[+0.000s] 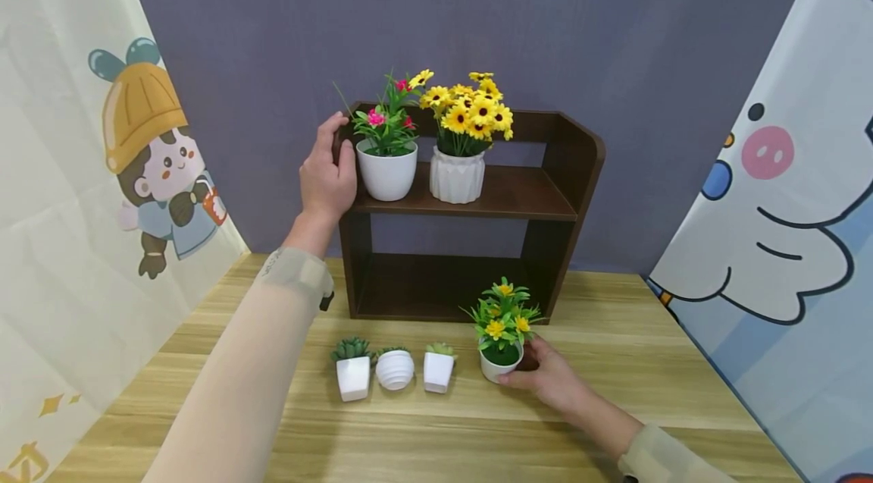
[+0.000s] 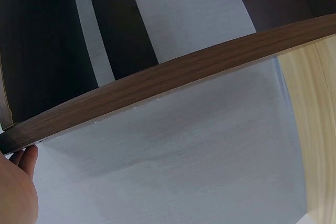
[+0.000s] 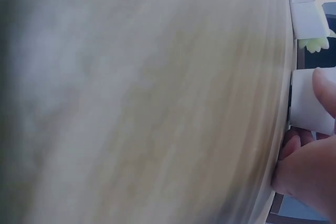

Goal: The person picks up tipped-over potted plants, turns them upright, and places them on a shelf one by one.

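Note:
My left hand (image 1: 329,176) grips the left side of a dark brown two-tier shelf (image 1: 532,191). In the left wrist view, the fingers (image 2: 30,160) touch the side board's edge. Beside the thumb, on the upper tier, stands a white pot of pink flowers (image 1: 387,172), then a ribbed white pot of yellow daisies (image 1: 457,178). On the table before the shelf, my right hand (image 1: 555,378) holds a small white pot of yellow-flowered greenery (image 1: 503,358) by its side. The right wrist view shows thumb and fingers around that white pot (image 3: 307,100).
Three small succulents in white pots stand in a row on the wooden table (image 1: 423,445): a square one (image 1: 353,378), a ribbed round one (image 1: 395,370) and another square one (image 1: 439,372). A grey-blue backdrop (image 1: 477,13) hangs behind, with printed curtains (image 1: 54,127) at both sides.

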### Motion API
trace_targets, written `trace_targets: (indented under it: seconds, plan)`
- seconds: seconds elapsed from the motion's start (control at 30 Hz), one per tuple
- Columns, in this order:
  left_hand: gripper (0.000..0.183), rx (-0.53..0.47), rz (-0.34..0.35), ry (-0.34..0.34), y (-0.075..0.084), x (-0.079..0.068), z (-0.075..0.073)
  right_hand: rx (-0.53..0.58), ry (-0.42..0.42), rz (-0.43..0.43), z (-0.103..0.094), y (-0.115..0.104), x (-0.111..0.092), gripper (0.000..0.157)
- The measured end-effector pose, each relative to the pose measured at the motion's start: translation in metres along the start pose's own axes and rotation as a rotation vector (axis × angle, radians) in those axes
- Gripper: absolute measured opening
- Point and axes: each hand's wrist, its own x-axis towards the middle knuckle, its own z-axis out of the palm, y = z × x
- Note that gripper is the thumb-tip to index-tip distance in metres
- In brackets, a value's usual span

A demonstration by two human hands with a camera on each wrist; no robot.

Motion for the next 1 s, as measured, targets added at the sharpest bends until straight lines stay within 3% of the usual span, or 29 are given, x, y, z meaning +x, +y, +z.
trace_targets:
  seconds: [1.0]
  plan:
    - [0.042,0.000,-0.002,-0.003,-0.0006,-0.0011,-0.0004,0.014,-0.091,-0.010,-0.0016,0.0045,0.0033,0.074]
